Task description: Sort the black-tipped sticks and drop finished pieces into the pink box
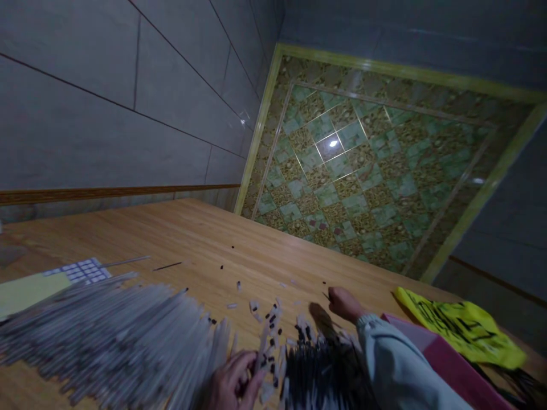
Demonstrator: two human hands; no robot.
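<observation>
My left hand (236,380) is at the bottom middle, with thumb and fingers closed around a pale translucent tube (261,348) that points away from me. To its left spreads a large pile of translucent thin tubes (123,336). My right hand (345,305), in a pale green sleeve, is closed above the table with a short thin dark stick (326,296) poking out of its fingertips. Between the hands lie scattered small black and clear pieces (272,327). A bundle of thin black sticks (318,370) lies below my right hand, partly under the forearm's shadow.
A wooden table (183,233) carries everything. A yellow bag with black print (461,324) and a pink box (444,364) are at the right. A yellow and checked paper (55,279) lies at the left. Beyond are a tiled wall (106,125) and patterned floor (354,165).
</observation>
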